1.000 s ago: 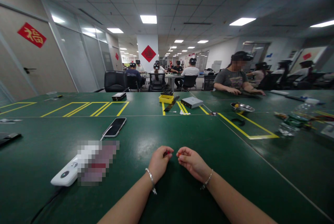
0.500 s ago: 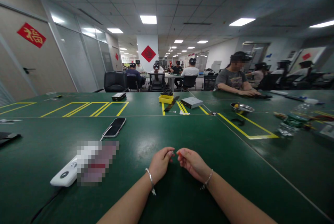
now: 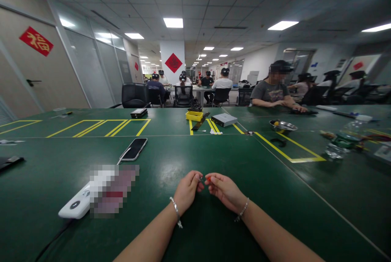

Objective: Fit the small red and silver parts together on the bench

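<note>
Just above the green table (image 3: 171, 154), my left hand (image 3: 187, 187) and my right hand (image 3: 225, 190) face each other, fingertips a small gap apart. Between my right thumb and index finger is a tiny orange-red piece (image 3: 209, 178), mostly covered by the fingers. A small greyish piece (image 3: 200, 179) shows at the pinched fingertips of my left hand; it is too small to name. Both hands are closed, and each wrist wears a bracelet.
Left of my hands lie a phone (image 3: 134, 149) and a white device (image 3: 75, 205) with a black cable. Further back are a yellow tray (image 3: 194, 116), a grey box (image 3: 224, 120) and a metal bowl (image 3: 288, 127). A water bottle (image 3: 342, 144) lies right. Across the table sits a person (image 3: 271, 91).
My fingers have shifted slightly around the small pieces. The red bit seen at my left fingertips earlier now looks greyish. Across the table, the person's hands have moved.
</note>
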### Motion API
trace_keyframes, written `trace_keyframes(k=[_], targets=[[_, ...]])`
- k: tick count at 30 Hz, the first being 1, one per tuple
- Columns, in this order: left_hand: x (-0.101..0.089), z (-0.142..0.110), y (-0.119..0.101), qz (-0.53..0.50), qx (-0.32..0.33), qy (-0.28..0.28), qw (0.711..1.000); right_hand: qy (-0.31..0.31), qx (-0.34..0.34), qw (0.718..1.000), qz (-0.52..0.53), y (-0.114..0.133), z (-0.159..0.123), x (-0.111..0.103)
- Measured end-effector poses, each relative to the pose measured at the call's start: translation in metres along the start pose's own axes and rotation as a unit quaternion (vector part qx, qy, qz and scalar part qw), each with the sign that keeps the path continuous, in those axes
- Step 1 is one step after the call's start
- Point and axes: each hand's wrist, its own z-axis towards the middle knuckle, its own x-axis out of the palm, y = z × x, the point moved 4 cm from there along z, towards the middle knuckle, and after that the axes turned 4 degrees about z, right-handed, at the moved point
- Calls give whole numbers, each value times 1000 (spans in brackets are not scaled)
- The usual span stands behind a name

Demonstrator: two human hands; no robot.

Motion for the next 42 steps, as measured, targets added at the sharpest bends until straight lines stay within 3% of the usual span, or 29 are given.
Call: trace_keyframes(k=[8, 14, 23, 31, 42], targets=[[-1, 0, 0, 14, 25, -18, 999, -12, -7, 1000, 7, -1, 1, -2], [-1, -2, -4, 106, 45, -44, 992, -53, -24, 998, 8, -3, 3, -3], [2, -12, -30, 325, 152, -55, 932, -72, -39, 997, -5, -2, 0, 5], [-2, -11, -23, 380, 133, -79, 912, -14, -25, 998, -48, -5, -5, 12], [-3, -14, -23, 392, 121, -100, 906, 4, -32, 994, -105, -3, -10, 13]])
